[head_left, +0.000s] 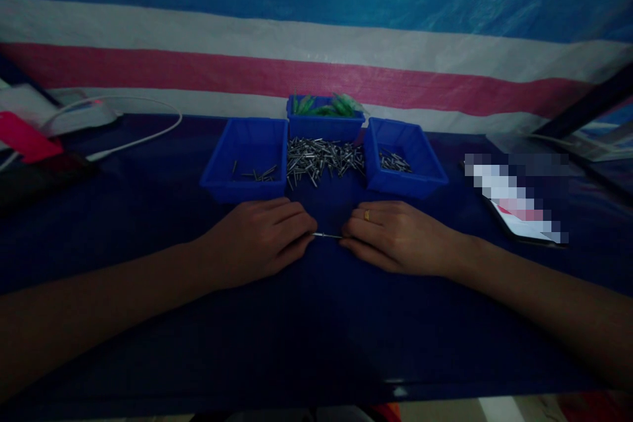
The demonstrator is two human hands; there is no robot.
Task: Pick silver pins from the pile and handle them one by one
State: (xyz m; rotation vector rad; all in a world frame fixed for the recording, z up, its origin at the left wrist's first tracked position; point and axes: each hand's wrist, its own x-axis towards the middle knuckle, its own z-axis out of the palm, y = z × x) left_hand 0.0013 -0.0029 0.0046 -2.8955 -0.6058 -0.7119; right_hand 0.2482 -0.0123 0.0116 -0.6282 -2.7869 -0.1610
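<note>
Between my two hands, just above the dark blue tabletop, a thin silvery rivet point(326, 235) with a small collar lies level. My left hand point(270, 237) pinches one end of it between thumb and fingers. At the other end, the fingertips of my right hand point(390, 234), which wears a ring, are closed on its thin pin. Beyond the hands is a loose pile of similar metal rivets point(321, 158). A blue bin point(217, 168) on the left and another blue bin point(428, 168) on the right each hold some metal pieces.
Behind the pile stands a third blue bin point(324, 125) with green plastic-wrapped contents. A phone point(519, 211) lies on the right. At the left are a white cable point(143, 138) and a red item point(30, 135). A striped plastic sheet point(316, 39) hangs behind the table.
</note>
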